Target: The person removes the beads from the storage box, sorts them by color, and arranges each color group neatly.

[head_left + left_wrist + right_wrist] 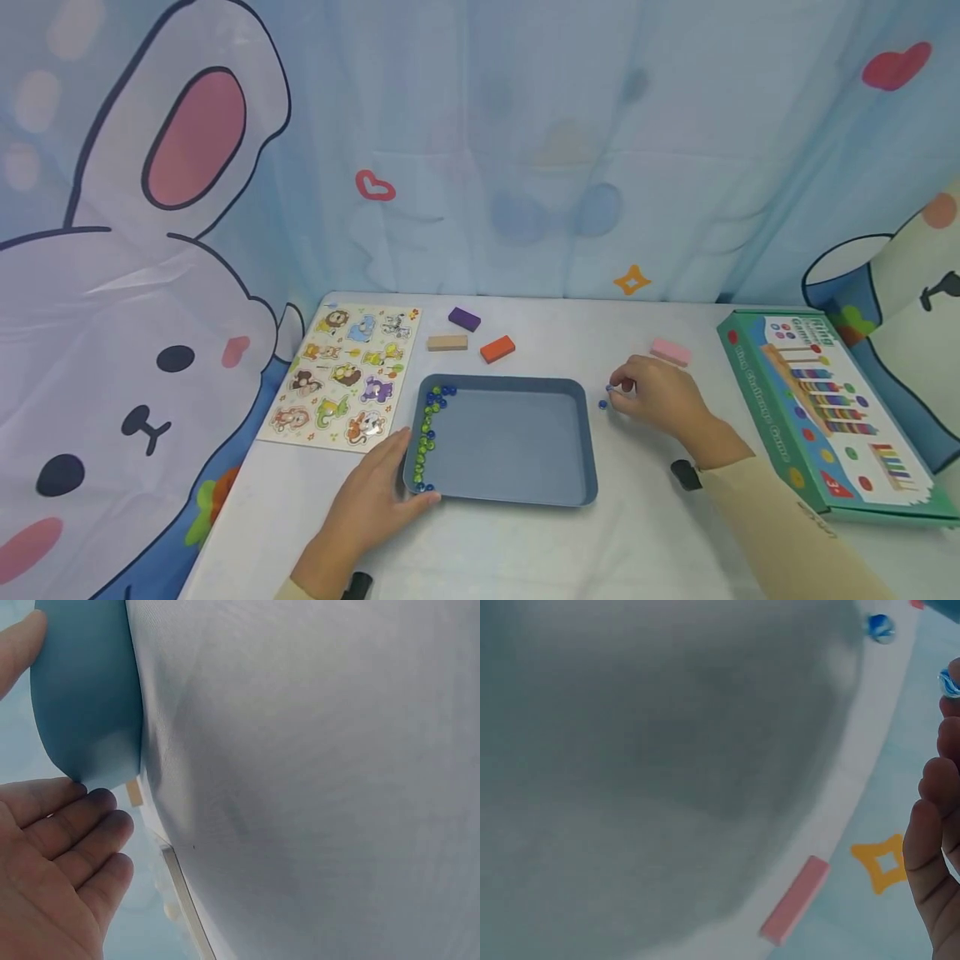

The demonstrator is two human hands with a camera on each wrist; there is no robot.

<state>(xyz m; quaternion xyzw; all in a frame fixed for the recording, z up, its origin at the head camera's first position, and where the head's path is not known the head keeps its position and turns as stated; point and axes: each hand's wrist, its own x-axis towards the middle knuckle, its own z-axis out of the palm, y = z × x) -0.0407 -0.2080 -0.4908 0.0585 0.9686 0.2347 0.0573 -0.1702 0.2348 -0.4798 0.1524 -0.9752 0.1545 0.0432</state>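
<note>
Right hand [660, 398] | apparently pinches blue marble [949, 685] | both cropped in wrist view

- The head camera looked from above the near side, forward and down, with the whole tray [510, 442] around the middle of its frame and the curtain [487, 100] across the upper half.
- The left wrist camera was low, very near and turned sideways: white cloth [315, 765] filled its right part, the left hand [56, 862] its lower left.
- The right wrist camera, also close and sideways, had the right hand [937, 810] at its right edge.
- Head and left wrist views shared the tray; head and right wrist views shared the pink block [795, 900].
</note>
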